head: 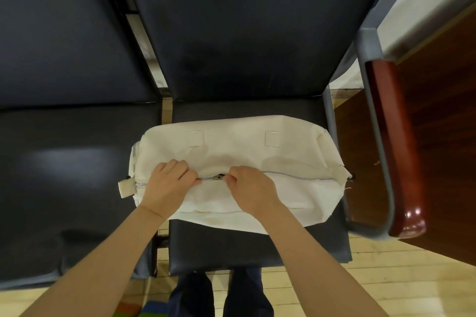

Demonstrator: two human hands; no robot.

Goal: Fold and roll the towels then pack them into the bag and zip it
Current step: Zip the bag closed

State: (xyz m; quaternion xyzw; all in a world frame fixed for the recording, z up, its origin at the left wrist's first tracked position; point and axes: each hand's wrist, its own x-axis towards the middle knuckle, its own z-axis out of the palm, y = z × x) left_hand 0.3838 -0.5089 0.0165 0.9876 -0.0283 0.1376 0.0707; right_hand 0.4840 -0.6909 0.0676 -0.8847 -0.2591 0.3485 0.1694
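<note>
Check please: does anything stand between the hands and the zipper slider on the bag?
Nothing visible does. The slider lies bare between the left hand and the right hand, both pinching the zipper on the bag right beside it.

Dark padded chair (244, 33), second chair (64, 59) beside; glossy wooden armrest (394, 149) right; pale plank floor (386, 283).
</note>
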